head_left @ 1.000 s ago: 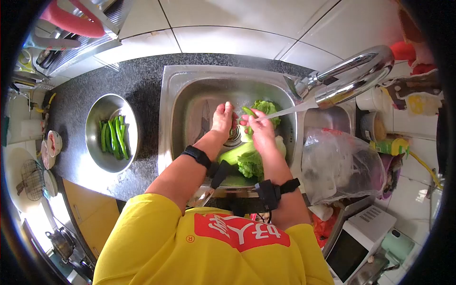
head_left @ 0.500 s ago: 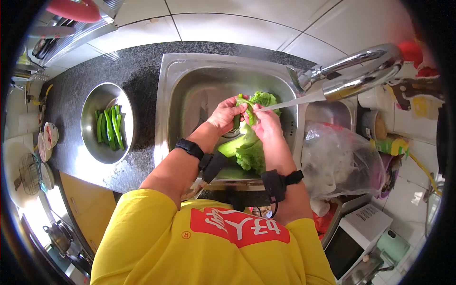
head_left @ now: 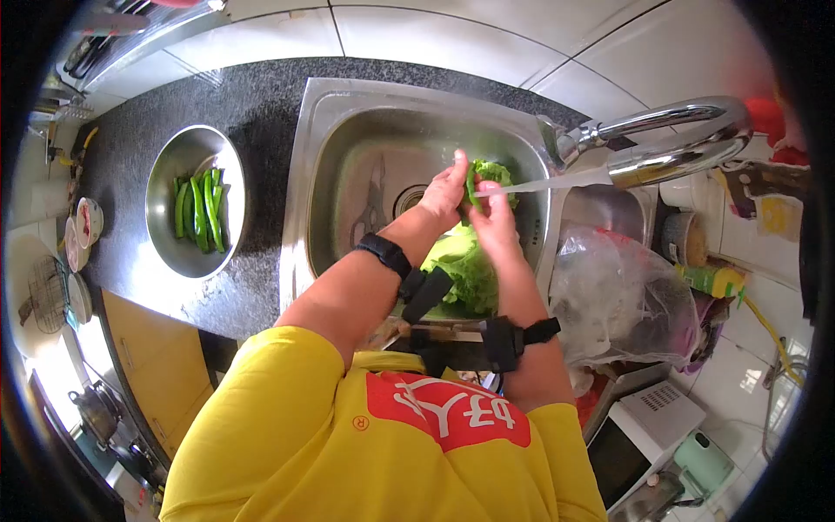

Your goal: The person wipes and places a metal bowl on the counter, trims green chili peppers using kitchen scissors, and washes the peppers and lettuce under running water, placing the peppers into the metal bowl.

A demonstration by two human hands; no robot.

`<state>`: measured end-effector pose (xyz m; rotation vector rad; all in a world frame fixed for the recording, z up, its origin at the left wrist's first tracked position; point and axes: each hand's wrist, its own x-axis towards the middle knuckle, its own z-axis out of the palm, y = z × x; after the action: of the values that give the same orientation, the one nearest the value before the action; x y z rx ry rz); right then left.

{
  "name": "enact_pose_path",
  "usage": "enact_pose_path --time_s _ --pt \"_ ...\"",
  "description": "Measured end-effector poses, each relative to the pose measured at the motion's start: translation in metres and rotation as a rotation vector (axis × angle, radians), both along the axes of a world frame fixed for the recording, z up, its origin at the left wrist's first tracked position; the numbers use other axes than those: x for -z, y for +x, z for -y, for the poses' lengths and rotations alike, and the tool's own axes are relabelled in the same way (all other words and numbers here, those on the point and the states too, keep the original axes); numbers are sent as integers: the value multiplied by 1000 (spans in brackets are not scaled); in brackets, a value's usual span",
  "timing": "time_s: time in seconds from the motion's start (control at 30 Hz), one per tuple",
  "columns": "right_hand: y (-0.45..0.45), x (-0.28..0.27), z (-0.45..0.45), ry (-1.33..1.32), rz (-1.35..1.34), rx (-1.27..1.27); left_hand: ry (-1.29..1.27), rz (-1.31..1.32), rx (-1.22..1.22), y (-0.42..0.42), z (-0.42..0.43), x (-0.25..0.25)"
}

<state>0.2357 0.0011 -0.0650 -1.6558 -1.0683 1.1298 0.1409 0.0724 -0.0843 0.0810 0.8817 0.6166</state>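
Observation:
A long green chili pepper is held between my two hands over the sink. My left hand closes on it from the left, its fingers partly hidden. On the other side, my right hand grips the lower part of the pepper. The water stream from the faucet runs onto the pepper and the right fingertips. Below my wrists, leafy lettuce lies in the basin, with more green leaves just behind the hands.
To the left, a steel bowl with several green peppers stands on the dark speckled counter. Right of the sink are a small side basin and a clear plastic bag. A white microwave sits lower right.
Both hands have shifted slightly right, and the left hand has turned with its thumb side raised. The pepper now stands more upright in the stream. The view has tilted a little.

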Motion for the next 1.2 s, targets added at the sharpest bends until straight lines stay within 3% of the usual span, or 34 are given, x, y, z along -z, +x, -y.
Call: enact_pose_path --time_s 0.1,0.13,0.2,0.23,0.3,0.37,0.4,0.47,0.57,0.63,0.77,0.83,0.9,0.97,1.03,1.07,1.1,1.17,1.2 --pt "0 13 0 174 -99 113 167 170 1 -4 10 -14" --pt "-1 14 -1 176 -105 114 427 85 82 -8 12 -18" --pt "-1 15 0 154 139 -74 514 -24 107 -17 0 -15" --pt "1 15 2 148 132 -67 595 -127 133 -22 -4 -14" --pt "7 9 -3 -137 278 -137 768 -255 101 -29 -11 -20" --pt "3 -19 2 -101 349 28 975 -498 186 -31 -18 -15" --pt "10 -5 3 -53 314 71 978 -499 187 -33 -17 -18" --pt "15 8 11 -11 279 116 1211 -1207 776 -39 -6 -26" --pt "7 -4 7 -37 186 98 1157 -1217 879 -49 10 -34" --pt "-4 -11 15 -138 131 16 1142 -1182 1099 -56 22 -22" --pt "-29 -8 23 -83 88 -12 1165 -1298 986 -65 16 -10" --pt "-41 -11 26 -64 321 -260 1194 -1317 1004 -73 21 -19" --pt "-58 3 24 -14 389 -281 1125 -1301 992 -77 10 -31" --pt "-78 6 22 -217 552 -557 1151 -1268 1091 -81 9 -22" --pt "-97 29 25 34 629 -658 1190 -1310 1009 -83 17 -28" --pt "-102 57 25 -18 710 -841 1191 -1309 966 -85 18 -26" --pt "-110 59 23 -9 709 -853 1194 -1304 924 -86 18 -23" --pt "-121 63 26 -2 319 -744 1192 -1295 887 -87 20 -17" --pt "-125 74 30 69 546 -860 1231 -1293 891 -89 18 -15"
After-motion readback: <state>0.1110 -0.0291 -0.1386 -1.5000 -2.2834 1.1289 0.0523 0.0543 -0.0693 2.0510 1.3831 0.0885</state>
